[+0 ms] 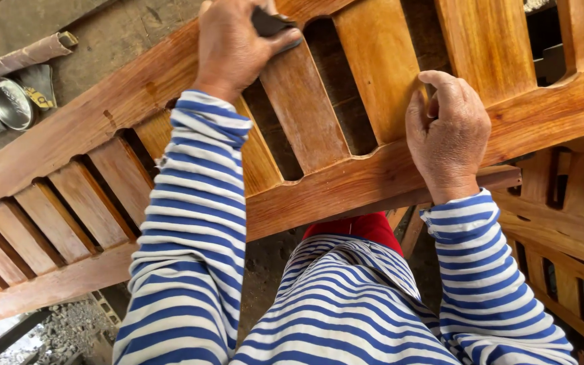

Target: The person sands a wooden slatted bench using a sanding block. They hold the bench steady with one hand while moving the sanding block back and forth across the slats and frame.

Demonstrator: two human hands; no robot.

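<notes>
Left hand [234,47] is pressing a small dark sanding block [270,24], fingers wrapped around it, onto one slat of the long varnished orange-brown wooden slatted frame [346,182] that's lying tilted across the lap. Right hand [449,132] is curling its fingers round the next slat's edge, steadying it.

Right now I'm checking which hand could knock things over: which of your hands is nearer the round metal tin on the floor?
Left. The left hand presses a dark pad on a slat, on the side where the tin lies; the right hand grips the frame farther away.
</notes>
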